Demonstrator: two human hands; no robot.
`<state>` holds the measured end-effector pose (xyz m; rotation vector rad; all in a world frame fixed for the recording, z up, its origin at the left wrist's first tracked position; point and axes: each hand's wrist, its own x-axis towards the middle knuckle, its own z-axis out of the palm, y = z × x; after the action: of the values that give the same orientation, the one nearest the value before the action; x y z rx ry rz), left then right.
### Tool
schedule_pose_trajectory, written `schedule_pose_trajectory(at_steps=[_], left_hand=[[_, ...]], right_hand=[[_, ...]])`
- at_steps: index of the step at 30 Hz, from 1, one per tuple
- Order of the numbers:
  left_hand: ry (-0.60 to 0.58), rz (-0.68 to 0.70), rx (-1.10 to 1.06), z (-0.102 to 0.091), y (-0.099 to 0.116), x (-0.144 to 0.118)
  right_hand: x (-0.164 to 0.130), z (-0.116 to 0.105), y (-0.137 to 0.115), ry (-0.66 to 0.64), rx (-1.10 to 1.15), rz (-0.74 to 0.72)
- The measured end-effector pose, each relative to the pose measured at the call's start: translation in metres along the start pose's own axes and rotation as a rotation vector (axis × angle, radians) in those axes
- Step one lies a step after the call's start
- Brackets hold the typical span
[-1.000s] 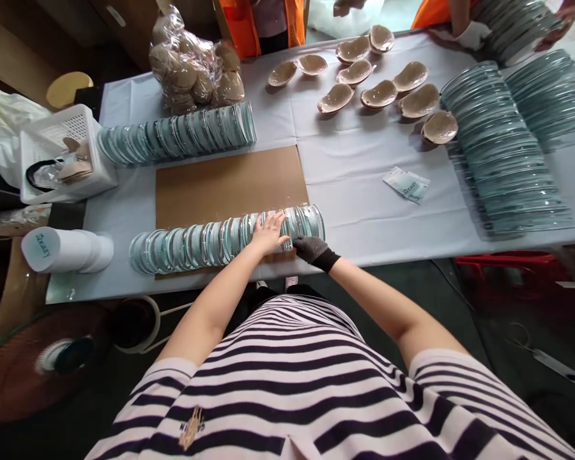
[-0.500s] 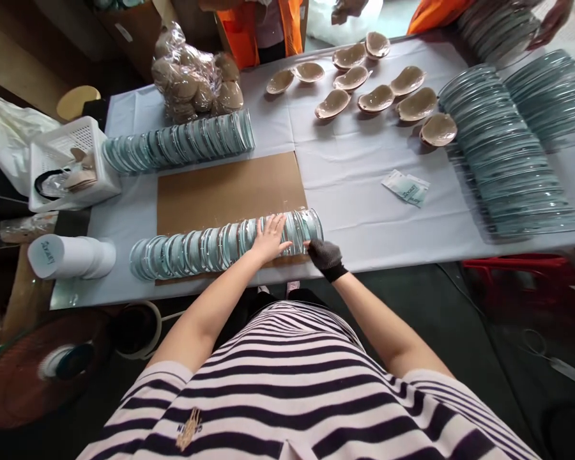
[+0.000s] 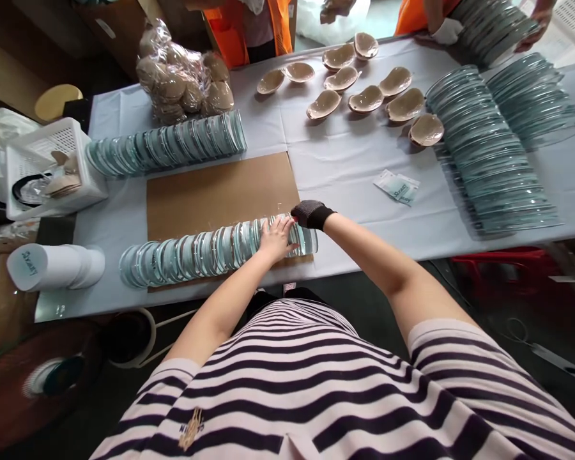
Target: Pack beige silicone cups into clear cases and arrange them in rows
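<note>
A long row of clear glass plates (image 3: 196, 255), standing on edge with pale discs between them, lies along the table's near side. On top of its right part rests my bare left hand (image 3: 275, 240), fingers spread. My right hand (image 3: 309, 214), in a dark glove, is at the far upper edge of the row near its right end. Its fingers are curled together, and what they hold, if anything, is hidden. Under the row lies a flat brown cardboard sheet (image 3: 220, 188).
A second plate row (image 3: 167, 144), bagged brown bowls (image 3: 182, 83) and a white basket (image 3: 93, 172) stand at left. White round sheets (image 3: 57, 268) lie nearby. Loose brown bowls (image 3: 367, 99), printed cards (image 3: 397, 186) and more glass plates (image 3: 496, 153) occupy the right. Co-workers in orange vests (image 3: 280, 29) stand behind.
My right hand has moved from the near side of the row's right end up to its far edge. My left hand stays on the row. The view has shifted slightly.
</note>
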<state>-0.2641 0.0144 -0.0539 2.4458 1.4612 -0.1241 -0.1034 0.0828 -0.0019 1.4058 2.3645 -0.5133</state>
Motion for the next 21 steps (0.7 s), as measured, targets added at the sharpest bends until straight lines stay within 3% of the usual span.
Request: schedule_pose_trajectory(at_steps=[3,6,11,17,21], left_hand=[[-0.009,-0.001,-0.004,-0.001,0.001,0.0],[-0.039,-0.01,0.001,-0.003,0.003,-0.001],[-0.073,-0.017,0.011,-0.005,0.004,-0.001],[-0.09,-0.024,-0.033,-0.003,0.008,0.004],[-0.02,0.081,-0.132,-0.005,0.002,-0.01]], right_hand=[[-0.042,0.046,-0.003,0.103,0.096,0.011],[-0.076,0.107,-0.016,0.13,0.165,0.075],[-0.076,0.191,-0.035,0.186,0.225,0.221],[-0.068,0.237,-0.035,0.418,0.303,0.23],[-0.082,0.252,-0.031,0.578,0.343,0.129]])
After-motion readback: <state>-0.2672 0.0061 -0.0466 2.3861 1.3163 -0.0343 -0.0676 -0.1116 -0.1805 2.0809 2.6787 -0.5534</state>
